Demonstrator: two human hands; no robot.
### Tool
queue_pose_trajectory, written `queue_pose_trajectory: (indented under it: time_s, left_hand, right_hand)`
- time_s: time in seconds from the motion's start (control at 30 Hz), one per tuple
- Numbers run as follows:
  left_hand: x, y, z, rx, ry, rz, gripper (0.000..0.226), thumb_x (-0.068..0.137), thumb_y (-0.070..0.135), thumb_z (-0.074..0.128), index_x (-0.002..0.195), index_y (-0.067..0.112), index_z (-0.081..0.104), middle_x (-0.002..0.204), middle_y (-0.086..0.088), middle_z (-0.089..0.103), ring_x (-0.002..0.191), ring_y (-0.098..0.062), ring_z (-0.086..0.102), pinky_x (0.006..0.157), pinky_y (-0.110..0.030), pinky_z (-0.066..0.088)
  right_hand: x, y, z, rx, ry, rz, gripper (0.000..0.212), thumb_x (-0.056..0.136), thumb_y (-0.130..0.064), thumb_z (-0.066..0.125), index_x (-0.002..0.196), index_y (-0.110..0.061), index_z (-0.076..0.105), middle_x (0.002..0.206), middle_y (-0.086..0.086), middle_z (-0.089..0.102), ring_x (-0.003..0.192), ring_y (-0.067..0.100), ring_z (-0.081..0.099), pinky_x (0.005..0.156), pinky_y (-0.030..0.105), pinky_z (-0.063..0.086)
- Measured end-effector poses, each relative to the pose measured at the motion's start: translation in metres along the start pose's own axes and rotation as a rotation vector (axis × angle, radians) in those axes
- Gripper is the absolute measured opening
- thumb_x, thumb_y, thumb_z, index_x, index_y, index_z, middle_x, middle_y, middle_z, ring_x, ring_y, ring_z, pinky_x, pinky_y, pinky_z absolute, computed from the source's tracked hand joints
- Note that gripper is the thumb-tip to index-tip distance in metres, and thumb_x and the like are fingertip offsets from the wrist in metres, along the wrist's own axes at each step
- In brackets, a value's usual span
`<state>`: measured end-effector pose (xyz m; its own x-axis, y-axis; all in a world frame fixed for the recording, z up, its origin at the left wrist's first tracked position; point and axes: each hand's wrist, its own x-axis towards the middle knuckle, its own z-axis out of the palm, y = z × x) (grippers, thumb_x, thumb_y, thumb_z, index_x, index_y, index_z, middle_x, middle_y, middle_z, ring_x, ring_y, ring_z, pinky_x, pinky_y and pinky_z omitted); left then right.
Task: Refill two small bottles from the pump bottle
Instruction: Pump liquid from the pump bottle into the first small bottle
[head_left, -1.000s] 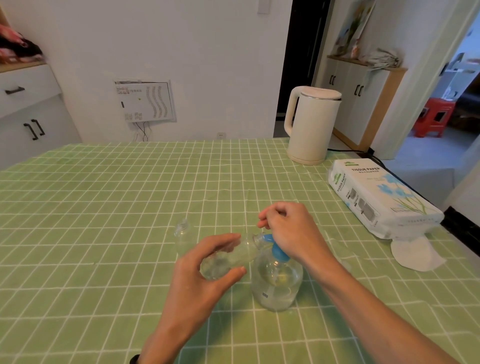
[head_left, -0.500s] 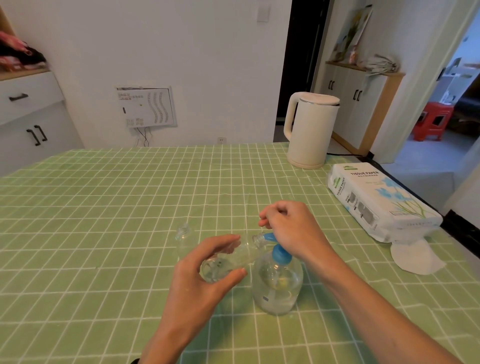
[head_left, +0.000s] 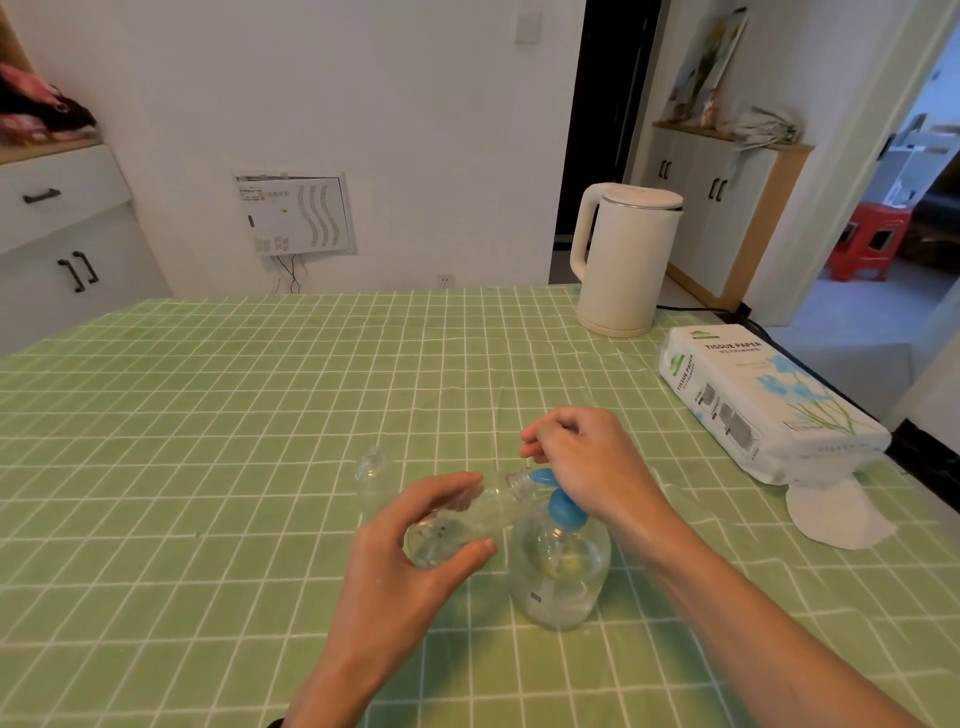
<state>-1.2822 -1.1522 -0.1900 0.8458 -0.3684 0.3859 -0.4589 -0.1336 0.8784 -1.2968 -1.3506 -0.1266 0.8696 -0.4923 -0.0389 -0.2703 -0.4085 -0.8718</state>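
Left hand (head_left: 400, 566) gripped a tilted small bottle (head_left: 467, 514), mouth at the spout of the pump bottle (head_left: 561, 577); right hand (head_left: 587, 462) curled over its blue head.

pump bottle (head_left: 561, 577): clear glossy plastic | small bottle (head_left: 457, 525): clear plastic | tablecloth (head_left: 208, 467): matt cloth

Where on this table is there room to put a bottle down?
Bare: the left half of the table, and the strip in front of the kettle. Crowded: around the pump bottle and standing small bottle, and by the tissue pack.
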Motion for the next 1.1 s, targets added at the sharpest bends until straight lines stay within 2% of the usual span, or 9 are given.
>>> queue_pose_trajectory:
  time_s: [0.13, 0.27, 0.4, 0.6, 0.77, 0.93, 1.1]
  left_hand:
    - [0.001, 0.002, -0.003, -0.004, 0.007, 0.008, 0.052, 0.076, 0.011, 0.092, 0.119, 0.035, 0.075, 0.116, 0.021, 0.078, 0.114, -0.001, 0.072, 0.096, -0.007, 0.049]
    - [0.001, 0.004, -0.004, 0.004, 0.004, 0.007, 0.052, 0.076, 0.012, 0.092, 0.119, 0.035, 0.075, 0.115, 0.023, 0.078, 0.114, 0.000, 0.071, 0.094, -0.005, 0.049]
    - [0.002, 0.002, -0.003, 0.016, 0.005, 0.004, 0.052, 0.075, 0.009, 0.092, 0.118, 0.033, 0.075, 0.113, 0.024, 0.078, 0.113, 0.001, 0.071, 0.093, -0.004, 0.048]
    - [0.000, -0.001, 0.001, 0.011, -0.008, -0.011, 0.053, 0.075, 0.006, 0.092, 0.117, 0.033, 0.075, 0.113, 0.021, 0.078, 0.112, -0.001, 0.072, 0.093, -0.005, 0.048]
    - [0.002, 0.000, 0.001, 0.010, 0.000, -0.002, 0.053, 0.075, 0.009, 0.092, 0.117, 0.035, 0.075, 0.113, 0.021, 0.078, 0.112, -0.002, 0.072, 0.094, -0.006, 0.049]
    - [0.003, 0.002, 0.000, 0.017, -0.001, 0.005, 0.055, 0.075, 0.009, 0.092, 0.118, 0.037, 0.074, 0.114, 0.021, 0.078, 0.114, -0.002, 0.071, 0.095, -0.005, 0.048]
    - [0.004, 0.002, 0.001, 0.023, -0.007, 0.000, 0.056, 0.075, 0.008, 0.092, 0.119, 0.038, 0.074, 0.113, 0.022, 0.078, 0.113, 0.000, 0.071, 0.094, -0.004, 0.047]
  right_hand:
    - [0.001, -0.006, -0.003, -0.014, 0.000, -0.021, 0.025, 0.099, -0.024, 0.057, 0.085, -0.024, 0.078, 0.081, -0.011, 0.079, 0.087, 0.008, 0.076, 0.090, 0.043, 0.064]
    - [0.001, -0.005, -0.002, -0.030, -0.004, -0.014, 0.028, 0.099, -0.021, 0.055, 0.082, -0.023, 0.078, 0.082, -0.007, 0.080, 0.089, 0.018, 0.077, 0.090, 0.048, 0.063]
    - [0.003, 0.001, 0.002, -0.008, 0.012, -0.023, 0.033, 0.100, -0.017, 0.053, 0.079, -0.027, 0.076, 0.078, -0.014, 0.078, 0.088, 0.008, 0.075, 0.090, 0.046, 0.064]
    - [0.001, 0.006, 0.005, -0.017, 0.014, -0.020, 0.033, 0.102, -0.018, 0.052, 0.080, -0.029, 0.075, 0.080, -0.014, 0.078, 0.089, 0.005, 0.074, 0.093, 0.043, 0.062]
    - [0.000, 0.000, 0.001, -0.024, -0.009, 0.002, 0.029, 0.099, -0.020, 0.053, 0.082, -0.023, 0.077, 0.081, -0.010, 0.079, 0.090, 0.017, 0.077, 0.092, 0.047, 0.062]
    - [0.000, -0.007, -0.004, -0.054, -0.022, -0.031, 0.026, 0.101, -0.025, 0.055, 0.087, -0.023, 0.077, 0.084, -0.009, 0.080, 0.089, 0.014, 0.077, 0.087, 0.038, 0.063]
    - [0.002, -0.003, -0.001, -0.035, -0.011, -0.010, 0.030, 0.100, -0.021, 0.054, 0.083, -0.023, 0.077, 0.083, -0.008, 0.080, 0.090, 0.018, 0.077, 0.091, 0.044, 0.062]
